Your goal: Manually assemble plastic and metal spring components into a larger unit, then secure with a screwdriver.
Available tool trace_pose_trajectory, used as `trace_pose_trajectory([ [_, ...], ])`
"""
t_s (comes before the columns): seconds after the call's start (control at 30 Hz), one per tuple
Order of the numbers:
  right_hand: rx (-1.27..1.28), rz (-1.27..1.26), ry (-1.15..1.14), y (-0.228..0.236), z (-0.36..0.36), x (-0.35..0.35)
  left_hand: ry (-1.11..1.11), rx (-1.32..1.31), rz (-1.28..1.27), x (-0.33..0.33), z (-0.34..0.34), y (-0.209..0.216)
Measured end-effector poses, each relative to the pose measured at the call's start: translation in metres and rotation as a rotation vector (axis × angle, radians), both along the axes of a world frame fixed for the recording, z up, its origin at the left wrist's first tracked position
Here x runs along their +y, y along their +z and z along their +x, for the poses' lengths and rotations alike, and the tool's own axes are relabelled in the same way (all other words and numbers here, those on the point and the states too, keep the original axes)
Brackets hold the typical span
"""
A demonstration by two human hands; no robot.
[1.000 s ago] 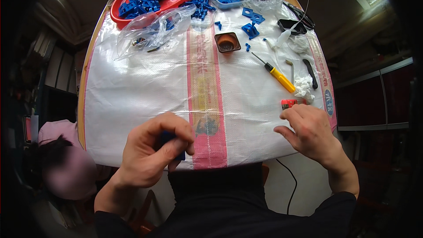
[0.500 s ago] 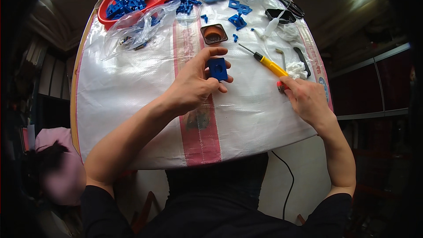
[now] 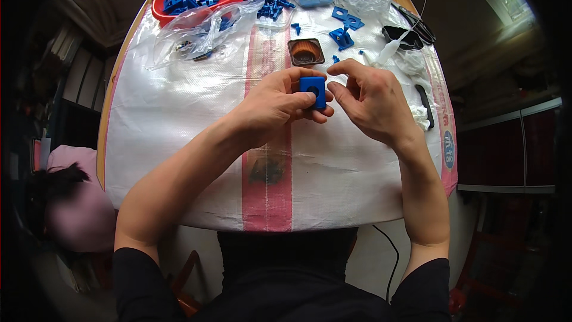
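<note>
My left hand [image 3: 269, 106] holds a small blue plastic block [image 3: 311, 83] upright over the table, fingers behind it and thumb across its front. A dark round recess shows beside the thumb. Close by on the right is my right hand [image 3: 376, 100], its thumb and index finger apart and pointing at the block; the other fingers curl in. I see nothing between them. Just beyond the hands stands a dark square tray with an orange ribbed inside [image 3: 305, 50]. A blue plate-like part [image 3: 341, 38] and tiny blue pieces [image 3: 336, 59] lie beyond the right hand.
At the back are a red basin [image 3: 159, 9] of blue parts, a clear tub [image 3: 310, 1] with blue plates and a plastic bag [image 3: 196, 33]. On the right are a black tray [image 3: 403, 37], a white-nozzled tube [image 3: 388, 51] and a black-handled tool [image 3: 424, 106].
My right hand has left the yellow screwdriver and come left to the blue block; the screwdriver is now out of sight. My left thumb has moved onto the block's face.
</note>
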State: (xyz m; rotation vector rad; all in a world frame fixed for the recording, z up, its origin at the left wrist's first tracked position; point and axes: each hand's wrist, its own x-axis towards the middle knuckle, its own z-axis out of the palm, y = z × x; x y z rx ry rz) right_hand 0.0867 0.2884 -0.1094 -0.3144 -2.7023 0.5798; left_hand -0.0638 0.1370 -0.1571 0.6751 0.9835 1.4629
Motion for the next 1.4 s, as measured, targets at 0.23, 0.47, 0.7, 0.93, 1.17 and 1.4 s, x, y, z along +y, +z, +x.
trace_pose_trajectory([
  [0.23, 0.059, -0.242, 0.026, -0.018, 0.007, 0.0, 0.034, -0.055, 0.029, -0.007, -0.006, -0.011],
  [0.47, 0.014, -0.298, 0.072, -0.025, 0.005, -0.01, 0.018, -0.195, 0.053, -0.009, -0.009, -0.016],
  [0.7, 0.046, -0.298, 0.021, -0.032, 0.004, -0.012, 0.012, 0.008, 0.058, -0.009, -0.006, -0.017],
  [0.93, 0.062, -0.398, -0.031, -0.033, 0.006, -0.016, -0.055, 0.178, 0.057, -0.007, -0.005, -0.014],
  [1.17, 0.093, -0.608, -0.06, -0.037, 0.006, -0.012, 0.023, 0.066, 0.041, -0.008, -0.001, -0.016],
  [1.4, 0.01, -0.65, -0.099, -0.032, 0.005, -0.01, 0.052, -0.062, 0.012, -0.008, -0.002, -0.009],
])
